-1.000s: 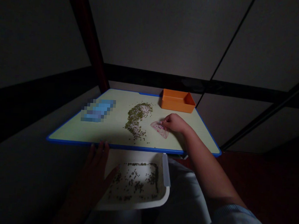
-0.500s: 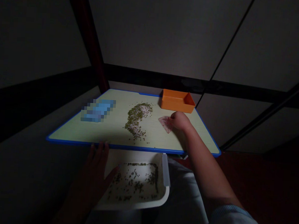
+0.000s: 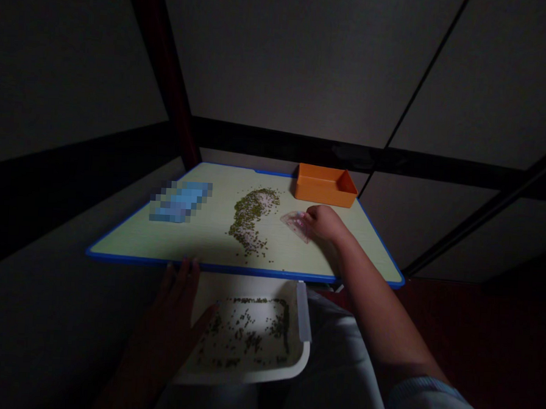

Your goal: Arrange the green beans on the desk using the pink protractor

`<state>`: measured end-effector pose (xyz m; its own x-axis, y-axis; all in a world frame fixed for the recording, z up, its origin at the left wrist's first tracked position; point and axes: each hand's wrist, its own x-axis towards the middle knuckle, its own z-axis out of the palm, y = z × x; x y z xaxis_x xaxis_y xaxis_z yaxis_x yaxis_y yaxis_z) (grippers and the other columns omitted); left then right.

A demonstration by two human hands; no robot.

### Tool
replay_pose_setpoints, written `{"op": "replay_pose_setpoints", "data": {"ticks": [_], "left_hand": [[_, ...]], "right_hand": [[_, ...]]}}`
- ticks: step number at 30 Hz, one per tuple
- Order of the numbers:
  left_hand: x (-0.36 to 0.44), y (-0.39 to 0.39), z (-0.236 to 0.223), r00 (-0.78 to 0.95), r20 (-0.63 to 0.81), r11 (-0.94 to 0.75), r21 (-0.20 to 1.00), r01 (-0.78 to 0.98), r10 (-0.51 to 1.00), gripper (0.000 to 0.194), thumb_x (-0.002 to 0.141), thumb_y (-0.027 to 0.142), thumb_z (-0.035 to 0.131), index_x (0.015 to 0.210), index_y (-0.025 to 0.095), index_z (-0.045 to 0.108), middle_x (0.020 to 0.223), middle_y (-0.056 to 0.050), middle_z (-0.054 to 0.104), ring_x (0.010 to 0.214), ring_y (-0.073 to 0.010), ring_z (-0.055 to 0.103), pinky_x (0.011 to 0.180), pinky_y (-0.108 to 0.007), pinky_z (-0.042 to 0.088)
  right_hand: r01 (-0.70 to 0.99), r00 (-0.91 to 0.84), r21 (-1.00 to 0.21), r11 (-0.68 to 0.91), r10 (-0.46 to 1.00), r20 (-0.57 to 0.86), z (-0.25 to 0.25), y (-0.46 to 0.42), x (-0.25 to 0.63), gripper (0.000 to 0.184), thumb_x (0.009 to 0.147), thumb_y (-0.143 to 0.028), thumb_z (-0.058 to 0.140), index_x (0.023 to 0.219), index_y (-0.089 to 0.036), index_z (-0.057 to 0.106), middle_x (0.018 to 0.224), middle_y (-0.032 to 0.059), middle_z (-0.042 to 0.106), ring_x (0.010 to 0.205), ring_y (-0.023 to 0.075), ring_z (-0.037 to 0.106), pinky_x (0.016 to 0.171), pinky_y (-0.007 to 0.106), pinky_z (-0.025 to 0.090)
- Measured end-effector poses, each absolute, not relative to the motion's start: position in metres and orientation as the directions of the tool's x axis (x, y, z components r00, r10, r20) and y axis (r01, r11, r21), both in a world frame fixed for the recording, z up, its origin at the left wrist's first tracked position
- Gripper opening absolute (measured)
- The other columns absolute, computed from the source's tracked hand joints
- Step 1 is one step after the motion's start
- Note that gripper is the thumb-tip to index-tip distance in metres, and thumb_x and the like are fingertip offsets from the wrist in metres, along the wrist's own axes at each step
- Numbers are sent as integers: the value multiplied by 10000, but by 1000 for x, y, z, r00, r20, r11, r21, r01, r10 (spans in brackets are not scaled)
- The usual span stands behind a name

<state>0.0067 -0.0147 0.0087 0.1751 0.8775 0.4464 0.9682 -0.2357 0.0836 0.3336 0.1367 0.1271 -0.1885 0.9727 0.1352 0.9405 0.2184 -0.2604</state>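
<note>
Head view. A pale counter [image 3: 198, 243] with a blue rim stands in a dim corner, its far side near grey wall panels [image 3: 285, 58] crossed by a dark horizontal band [image 3: 276, 137]. A dark red post [image 3: 176, 83] rises beyond the far left corner; reddish floor [image 3: 459, 318] shows at the right. An orange box [image 3: 323, 194] sits at the far right of the counter, and a blue item [image 3: 181, 201], pixelated past recognition, lies at the left. Between them small green grains [image 3: 247, 212] form a curved heap with paler patches, hollow toward the right. Below the near edge is a white bin [image 3: 241, 377] with more grains scattered over its bottom.

The right arm, its light sleeve [image 3: 428, 393] ending at the forearm, reaches from the near right across the near edge. The right hand [image 3: 323, 223] is bent inward, its fingers closed on the right part of a clear, pink-marked flat piece [image 3: 294, 224], which is right of the heap and near the orange box. The left hand [image 3: 180, 312] extends away from the body at the bin's left side, fingers straight and unclosed, fingertips at the counter's near edge, thumb apart over the bin.
</note>
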Motion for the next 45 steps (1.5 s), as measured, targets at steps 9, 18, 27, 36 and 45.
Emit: {"op": "replay_pose_setpoints", "data": {"ticks": [9,18,27,36,45], "left_hand": [[7,-14,7,177,449,-238,84,968,876,829,851,603,332,1495,173,34,1581,-161,209,1481,-324,85,1125,-525,308],[10,-16,11,161,442,-233,115,966,883,835,846,617,325,1495,171,48,1577,-156,222,1479,-331,92,1132,-525,295],[8,-16,11,155,397,-217,116,969,905,843,844,612,340,1495,174,34,1583,-157,205,1479,-340,79,1130,-529,292],[9,-17,12,145,413,-221,141,965,899,834,843,612,343,1495,175,60,1587,-145,204,1477,-335,97,1139,-522,285],[8,-16,12,170,436,-236,102,966,884,835,847,611,336,1493,151,74,1574,-160,236,1478,-331,95,1139,-511,285]], "right_hand": [[922,-299,-203,328,940,162,117,141,318,354,903,-385,522,729,-132,698,739,93,658,604,129,435,565,279,227],[759,-408,-445,476,879,245,111,138,302,283,854,-309,617,647,-118,648,608,8,549,584,96,415,577,244,263],[681,-485,-593,429,871,73,118,133,312,323,845,-348,589,628,-114,636,490,-51,462,488,66,347,535,234,237],[681,-528,-599,422,849,-3,126,128,322,310,852,-317,565,637,-110,646,477,-52,432,488,70,338,532,239,236],[678,-538,-602,421,843,-17,128,123,318,294,847,-306,560,647,-110,647,496,-40,469,501,73,369,544,240,255]]}}
